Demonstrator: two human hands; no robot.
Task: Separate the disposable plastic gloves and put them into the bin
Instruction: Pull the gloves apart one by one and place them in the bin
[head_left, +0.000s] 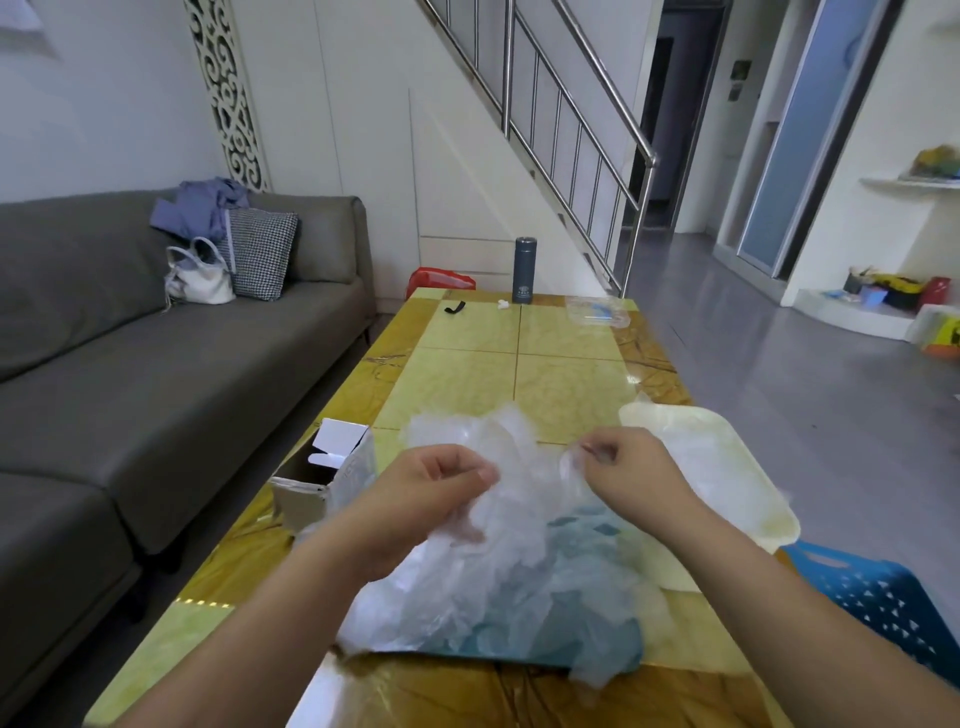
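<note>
Left hand (441, 480) and right hand (621, 460) each curled, apparently pinching clear plastic gloves (498, 525)

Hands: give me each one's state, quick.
Left hand: closed, fingers pinching the plastic gloves.
Right hand: closed, fingers pinching the plastic gloves too.
</note>
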